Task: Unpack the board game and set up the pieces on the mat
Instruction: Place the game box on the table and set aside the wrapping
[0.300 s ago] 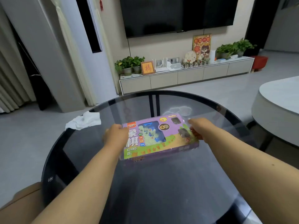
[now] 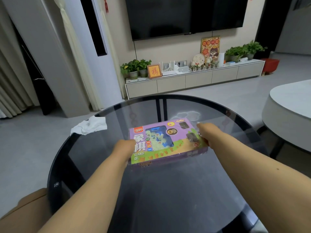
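A flat purple and green board game box [image 2: 175, 140], printed "XIANG QI", lies near the middle of a round dark glass table [image 2: 168, 199]. Pale round pieces and a blue tray show through its clear window. My left hand [image 2: 123, 147] grips the box's left end, fingers curled round the edge. The right end is held by my right hand [image 2: 206, 134], its fingers wrapped over the edge. The box still looks sealed in shiny film. No mat is in view.
A crumpled white tissue [image 2: 90, 125] lies at the table's far left rim. A pale round table [image 2: 289, 111] stands to the right. Beyond are a low TV cabinet [image 2: 193, 79] with plants and a wall-mounted television [image 2: 183, 15].
The box and both hands have barely shifted; my grip on the two ends is the same.
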